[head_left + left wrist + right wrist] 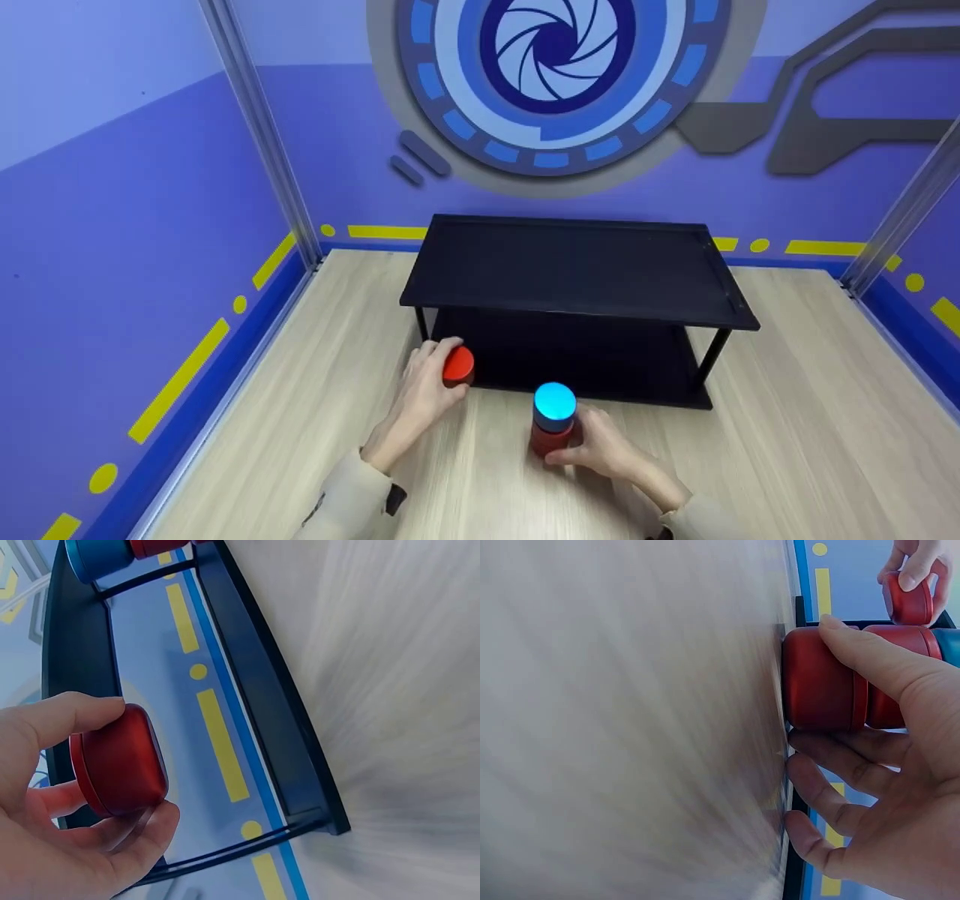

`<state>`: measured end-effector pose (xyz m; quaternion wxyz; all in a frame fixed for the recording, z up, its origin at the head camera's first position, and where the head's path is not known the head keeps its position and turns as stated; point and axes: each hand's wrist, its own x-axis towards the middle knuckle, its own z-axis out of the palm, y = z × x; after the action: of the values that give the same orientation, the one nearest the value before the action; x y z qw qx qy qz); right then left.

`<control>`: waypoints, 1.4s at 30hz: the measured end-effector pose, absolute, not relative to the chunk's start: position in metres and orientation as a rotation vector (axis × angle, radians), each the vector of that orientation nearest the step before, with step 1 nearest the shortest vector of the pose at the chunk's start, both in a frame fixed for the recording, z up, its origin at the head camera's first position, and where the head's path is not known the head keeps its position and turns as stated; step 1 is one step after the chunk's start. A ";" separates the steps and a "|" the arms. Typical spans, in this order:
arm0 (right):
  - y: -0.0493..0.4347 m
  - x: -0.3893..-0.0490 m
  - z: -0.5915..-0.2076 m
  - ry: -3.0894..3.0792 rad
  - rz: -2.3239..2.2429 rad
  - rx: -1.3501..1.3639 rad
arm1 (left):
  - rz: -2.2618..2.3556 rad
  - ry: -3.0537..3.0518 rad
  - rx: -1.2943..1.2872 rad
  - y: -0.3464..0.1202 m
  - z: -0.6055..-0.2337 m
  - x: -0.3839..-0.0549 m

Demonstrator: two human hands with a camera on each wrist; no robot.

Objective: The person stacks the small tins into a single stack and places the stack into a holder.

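My left hand [427, 379] grips a small red lidded tin [129, 765] between thumb and fingers, held up off the table in front of the left end of the black two-tier rack [570, 270]. To the right, a stack of tins stands on the table before the rack. A blue tin [554, 405] tops it, with a red tin [889, 709] under that and another red tin [817, 682] at the bottom. My right hand [604, 444] holds the bottom tin low down, thumb on one side and index finger on the other; its other fingers are spread beneath in the wrist view.
The rack's lower shelf [570, 352] sits close above the wooden table [810, 450], under the upper tray, with thin posts [714, 358] at its ends. Blue-purple panels [135, 247] wall in the table at the left, back and right.
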<state>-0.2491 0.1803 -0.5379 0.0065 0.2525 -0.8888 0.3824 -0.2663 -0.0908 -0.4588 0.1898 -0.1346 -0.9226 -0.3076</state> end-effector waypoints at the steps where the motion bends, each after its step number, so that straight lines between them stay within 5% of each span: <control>1: 0.180 -0.249 -0.538 -2.782 1.199 0.792 | -0.862 -2.591 -0.384 -0.090 -0.458 -0.265; 42: 0.181 -0.250 -0.537 -2.793 1.181 0.798 | -0.900 -2.603 -0.568 -0.046 -0.438 -0.252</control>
<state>-0.2498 0.1806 -0.5369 0.0029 0.2544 -0.8908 0.3765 -0.2523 -0.0461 -0.4381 0.1640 -0.1991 -0.9131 -0.3159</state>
